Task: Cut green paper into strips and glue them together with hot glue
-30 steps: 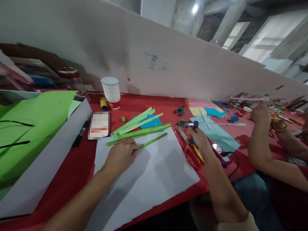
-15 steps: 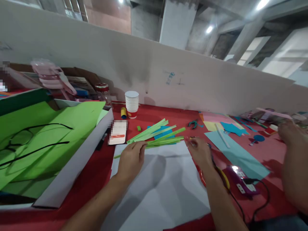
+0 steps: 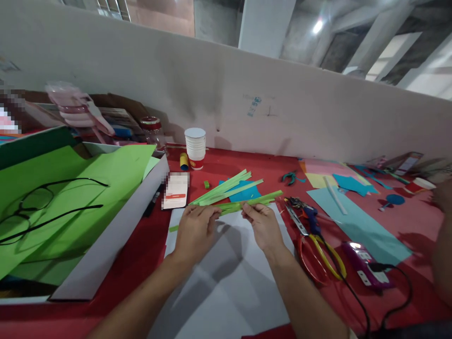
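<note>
Both my hands pinch one thin green paper strip (image 3: 231, 209) above a white sheet (image 3: 233, 273) on the red table. My left hand (image 3: 195, 230) grips the strip near its left part; a short green end sticks out left of that hand. My right hand (image 3: 263, 226) pinches the strip farther right with thumb and fingers. Just behind lie several more green strips (image 3: 229, 188) fanned over a blue paper piece (image 3: 243, 193).
Red-and-yellow scissors (image 3: 314, 247), a blue glue gun (image 3: 309, 212) and a purple device with a black cable (image 3: 367, 270) lie right. A cup stack (image 3: 195, 147) stands at the wall. A box of green paper (image 3: 70, 197) sits left. Another person's arm (image 3: 443, 249) is far right.
My right hand left the glue gun, came left and took hold of the green strip that my left hand held. The view swung left and lifted.
</note>
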`<state>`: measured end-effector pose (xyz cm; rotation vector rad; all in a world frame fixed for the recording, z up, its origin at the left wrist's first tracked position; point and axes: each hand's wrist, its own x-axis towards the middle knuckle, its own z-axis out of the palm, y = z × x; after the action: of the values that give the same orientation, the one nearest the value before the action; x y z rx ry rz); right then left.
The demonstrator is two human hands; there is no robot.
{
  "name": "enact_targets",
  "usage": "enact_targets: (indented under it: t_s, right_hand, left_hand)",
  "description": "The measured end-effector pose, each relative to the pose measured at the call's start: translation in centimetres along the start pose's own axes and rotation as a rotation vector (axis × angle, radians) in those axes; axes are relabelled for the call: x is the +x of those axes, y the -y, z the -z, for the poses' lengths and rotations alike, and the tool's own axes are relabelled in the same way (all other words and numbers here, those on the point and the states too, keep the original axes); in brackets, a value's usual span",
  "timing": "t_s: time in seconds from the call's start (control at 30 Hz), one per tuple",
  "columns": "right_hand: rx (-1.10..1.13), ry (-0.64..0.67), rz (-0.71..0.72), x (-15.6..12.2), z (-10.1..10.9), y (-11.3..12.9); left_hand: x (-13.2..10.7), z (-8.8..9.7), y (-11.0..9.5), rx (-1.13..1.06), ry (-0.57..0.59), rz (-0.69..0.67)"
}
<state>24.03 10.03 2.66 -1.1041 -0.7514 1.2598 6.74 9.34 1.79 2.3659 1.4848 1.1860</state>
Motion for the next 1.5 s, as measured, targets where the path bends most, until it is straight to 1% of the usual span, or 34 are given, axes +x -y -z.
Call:
enact_targets:
  t_s: [0.2, 0.33, 0.4, 0.47, 0.5, 0.57, 0.6, 0.63, 0.67, 0.7, 0.73, 0.8, 0.87, 0.93, 0.97, 1.0, 1.03, 1.1, 1.13, 1.17, 1.2, 1.23, 1.3, 1.33, 1.4, 1.5]
  right_hand:
    - [0.215, -0.124, 0.095, 0.9, 1.1, 1.0]
    - [0.277, -0.249, 0.201, 1.8, 2.8, 2.4]
    - [0.296, -0.346, 0.276, 1.9, 3.5, 2.9]
    - [0.285, -0.400, 0.301, 1.5, 3.4, 2.9]
    - [0.263, -0.391, 0.281, 1.1, 2.9, 2.5]
    - [0.187, -0.285, 0.166, -0.1, 1.3, 1.2]
    - [0.146, -0.206, 0.081, -0.9, 0.3, 0.4]
    - [0.087, -0.072, -0.035, -1.6, -0.8, -0.4]
    - [0.067, 0.025, -0.109, -2.3, -1.8, -1.1]
    - [0.073, 0.063, -0.139, -2.8, -2.6, -1.8]
    - [0.092, 0.077, -0.156, -3.2, -3.2, -2.2]
    - [0.154, 0.035, -0.171, -3.5, -3.7, -2.7]
    - [0.200, -0.001, -0.204, -3.3, -3.6, -2.6]
    - [0.239, -0.028, -0.206, -3.0, -3.2, -2.4]
    - [0.264, -0.047, -0.192, -2.8, -3.0, -2.3]
    - [0.293, -0.066, -0.173, -2.7, -2.8, -2.2]
    - [0.324, -0.085, -0.157, -2.6, -2.7, -2.2]
    - [0.349, -0.096, -0.145, -2.5, -2.7, -2.4]
    - [0.329, -0.083, -0.139, -2.5, -2.7, -2.6]
    - [0.290, -0.059, -0.126, -2.6, -2.7, -2.8]
    - [0.241, -0.031, -0.109, -2.7, -2.7, -3.1]
    - [0.194, -0.007, -0.091, -2.8, -2.7, -3.3]
    - [0.140, -0.005, -0.063, -2.8, -2.7, -3.6]
    - [0.137, -0.024, -0.057, -2.8, -2.6, -3.6]
    - [0.173, -0.082, -0.041, -2.5, -2.4, -3.2]
    - [0.277, -0.159, 0.008, -1.5, -1.6, -1.8]
  left_hand:
    - [0.0, 0.1, 0.8, 0.090, -0.034, -0.032]
    - [0.2, 0.4, 1.7, 0.121, -0.058, -0.034]
    - [0.3, 0.5, 2.1, 0.161, -0.108, -0.034]
    - [0.4, 0.7, 2.4, 0.200, -0.183, -0.043]
    - [0.4, 0.7, 2.4, 0.208, -0.218, -0.057]
    - [0.4, 0.8, 2.0, 0.216, -0.254, -0.108]
    - [0.4, 0.8, 1.7, 0.225, -0.254, -0.157]
    - [0.3, 0.9, 1.4, 0.237, -0.244, -0.223]
    - [0.3, 1.0, 1.1, 0.251, -0.227, -0.301]
    - [0.3, 1.0, 0.8, 0.266, -0.205, -0.381]
    - [0.3, 1.1, 0.5, 0.276, -0.184, -0.454]
    - [0.2, 1.2, 0.2, 0.287, -0.168, -0.550]
    - [0.0, 1.1, 0.1, 0.292, -0.213, -0.584]
    - [-0.3, 0.8, -0.1, 0.262, -0.289, -0.571]
    - [-0.4, 0.6, -0.2, 0.215, -0.287, -0.532]
    - [-0.5, 0.3, -0.4, 0.142, -0.251, -0.454]
    - [-0.5, 0.0, -0.6, 0.037, -0.180, -0.330]
    - [-0.4, -0.5, -1.2, -0.270, 0.026, 0.024]
    - [-0.2, -0.7, -1.6, -0.456, 0.106, 0.223]
    - [0.0, -0.8, -1.9, -0.646, 0.146, 0.415]
    - [0.2, -1.0, -2.2, -0.825, 0.147, 0.581]
    - [0.4, -1.1, -2.4, -0.974, 0.120, 0.719]
    - [0.8, -1.3, -2.6, -1.146, 0.002, 0.919]
    - [0.9, -1.4, -2.6, -1.183, -0.049, 0.985]
    - [1.2, -1.5, -2.2, -1.235, -0.125, 1.061]
    - [1.5, -1.4, -1.3, -1.320, -0.223, 1.099]
